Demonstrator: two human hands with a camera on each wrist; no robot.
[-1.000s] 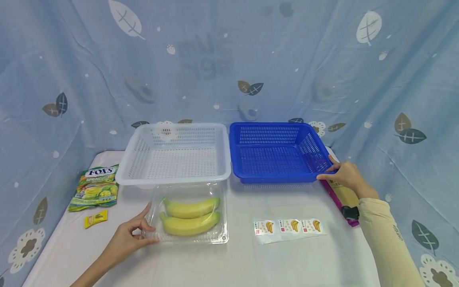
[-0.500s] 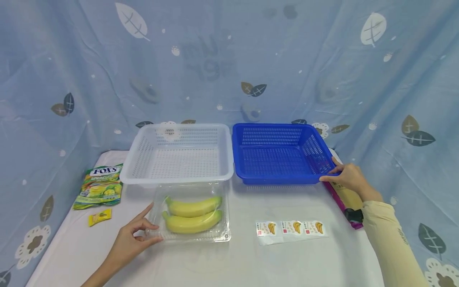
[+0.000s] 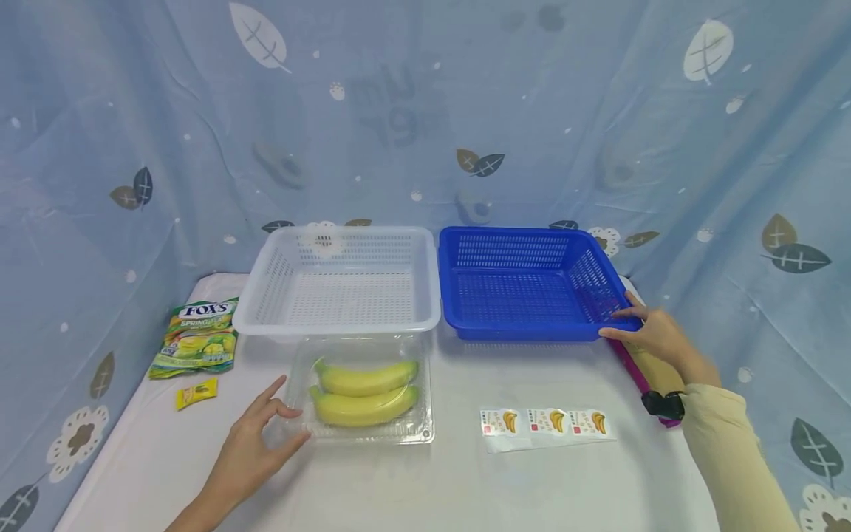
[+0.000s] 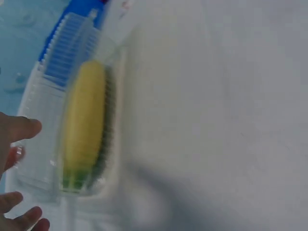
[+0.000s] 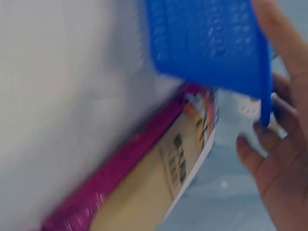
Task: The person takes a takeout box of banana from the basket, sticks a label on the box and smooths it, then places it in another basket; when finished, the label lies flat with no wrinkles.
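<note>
A clear plastic box with two bananas inside lies in front of the white basket. Spread around the box's left end, my left hand has its thumb and fingers wide apart. In the left wrist view, fingertips show beside the transparent box. At the front right corner of the blue basket, my right hand grips the rim between thumb and fingers. The right wrist view has the thumb along the basket and other fingers curled beyond its rim.
Beneath my right forearm lies a purple-and-tan packet. Three banana stickers on a strip lie front right. A green FOX'S candy bag and a small yellow wrapped candy are at left. A patterned blue curtain encloses the table.
The left hand's thumb and fingers have spread wider at the box's end. The right hand stays at the blue basket's corner. The head view has shifted slightly, moving everything rightward in frame.
</note>
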